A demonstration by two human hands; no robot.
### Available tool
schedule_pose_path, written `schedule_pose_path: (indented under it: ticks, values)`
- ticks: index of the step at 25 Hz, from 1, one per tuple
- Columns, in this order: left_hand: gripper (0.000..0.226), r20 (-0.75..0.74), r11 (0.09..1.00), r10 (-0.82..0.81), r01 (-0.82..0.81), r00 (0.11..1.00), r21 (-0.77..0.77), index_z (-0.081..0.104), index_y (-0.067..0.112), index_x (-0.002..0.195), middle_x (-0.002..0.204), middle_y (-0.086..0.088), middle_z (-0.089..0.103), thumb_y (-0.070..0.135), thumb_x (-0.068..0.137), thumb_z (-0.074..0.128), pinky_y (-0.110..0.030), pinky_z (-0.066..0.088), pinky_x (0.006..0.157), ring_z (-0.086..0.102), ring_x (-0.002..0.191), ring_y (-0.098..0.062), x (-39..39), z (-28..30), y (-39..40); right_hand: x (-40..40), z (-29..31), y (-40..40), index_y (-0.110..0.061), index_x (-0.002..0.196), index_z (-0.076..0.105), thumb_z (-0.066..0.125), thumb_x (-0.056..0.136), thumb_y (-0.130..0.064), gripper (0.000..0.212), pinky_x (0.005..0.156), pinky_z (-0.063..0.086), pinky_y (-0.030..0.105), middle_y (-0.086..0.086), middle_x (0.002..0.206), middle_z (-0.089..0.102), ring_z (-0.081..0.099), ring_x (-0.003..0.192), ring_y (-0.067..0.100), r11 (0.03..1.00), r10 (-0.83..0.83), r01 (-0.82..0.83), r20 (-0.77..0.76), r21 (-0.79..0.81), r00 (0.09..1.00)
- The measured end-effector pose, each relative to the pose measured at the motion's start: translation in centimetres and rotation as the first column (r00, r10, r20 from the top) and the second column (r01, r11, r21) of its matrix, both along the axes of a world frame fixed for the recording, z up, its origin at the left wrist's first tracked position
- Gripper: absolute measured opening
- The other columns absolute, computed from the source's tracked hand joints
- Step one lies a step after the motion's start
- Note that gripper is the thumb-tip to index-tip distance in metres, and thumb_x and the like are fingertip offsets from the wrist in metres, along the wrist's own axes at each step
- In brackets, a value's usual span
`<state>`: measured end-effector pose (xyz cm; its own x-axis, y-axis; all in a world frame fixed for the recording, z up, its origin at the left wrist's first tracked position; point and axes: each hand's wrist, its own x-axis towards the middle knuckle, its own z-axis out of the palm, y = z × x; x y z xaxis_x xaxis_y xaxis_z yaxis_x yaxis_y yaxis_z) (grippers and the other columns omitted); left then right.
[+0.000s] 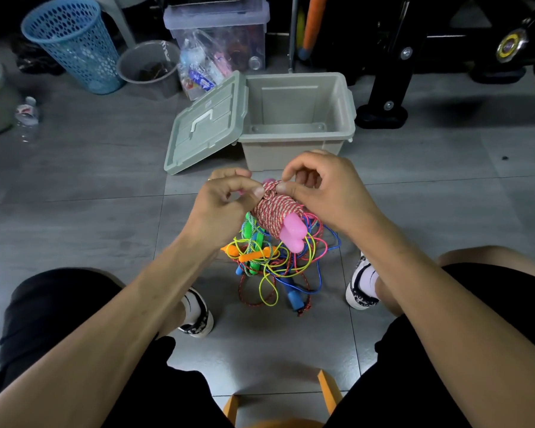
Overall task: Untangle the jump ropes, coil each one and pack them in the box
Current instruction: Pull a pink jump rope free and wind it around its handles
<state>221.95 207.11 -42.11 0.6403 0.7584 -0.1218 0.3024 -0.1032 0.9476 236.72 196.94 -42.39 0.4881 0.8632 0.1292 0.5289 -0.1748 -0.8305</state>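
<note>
Both hands, left hand (226, 196) and right hand (318, 186), pinch the coiled pink jump rope (275, 211) at frame centre; tucking its end tight should keep the coil from unwinding.

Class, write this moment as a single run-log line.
step: tying off coil | left hand: pinches pink-handled rope | right hand: pinches same | box: open, empty | tangle: on floor

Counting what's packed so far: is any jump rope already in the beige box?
No: the beige box shows only its bare inside, while the coiled pink rope is held in both hands in front of it.
</note>
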Motion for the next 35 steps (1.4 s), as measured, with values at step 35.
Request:
schedule_pose_path:
  ticks: [35]
  values:
    - [0.029, 0.156, 1.0, 0.013, -0.018, 0.988, 0.026, 0.067, 0.022, 0.094, 0.112, -0.02, 0.061, -0.002, 0.079, 0.074, -0.035, 0.057, 0.083, 0.065, 0.078, -0.02, -0.4, 0.8, 0.0, -2.0, 1.0, -0.1, -0.003, 0.074, 0.064, 0.066, 0.075, -0.005, 0.004, 0.066, 0.048, 0.038, 0.007, 0.074, 0.062, 0.058, 0.067, 0.021, 0.981, -0.06, -0.005, 0.325, 0.196, 0.944]
